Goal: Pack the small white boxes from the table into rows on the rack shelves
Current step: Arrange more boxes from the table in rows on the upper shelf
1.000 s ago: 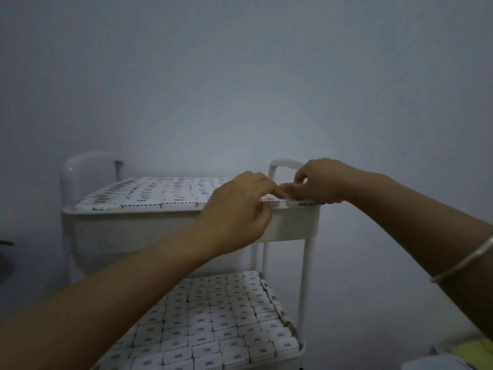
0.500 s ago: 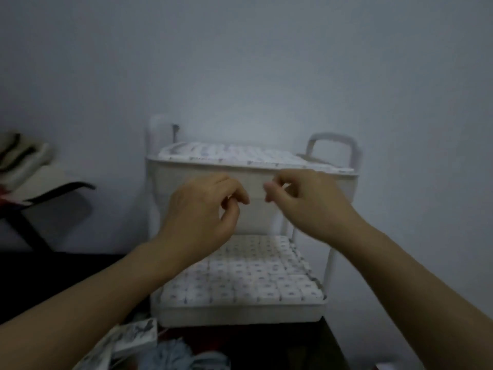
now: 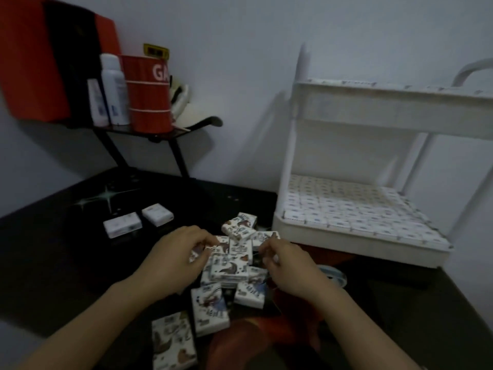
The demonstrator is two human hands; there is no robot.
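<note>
A loose pile of small white boxes with dark printed pictures lies on the black table, in front of me. My left hand curls over the pile's left edge, fingers on one box. At the pile's right edge is my right hand, fingers bent; blur hides what they hold. Two more white boxes lie apart at the left. The white rack stands at the right, with rows of boxes on its lower shelf and on its top shelf.
A black wall shelf at the back left carries a red tin, two white bottles and a red box. A round clear object and some red material lie near my right wrist.
My view has swung down and left from the rack to the table. Both hands have dropped from the rack's top shelf to the pile of boxes.
</note>
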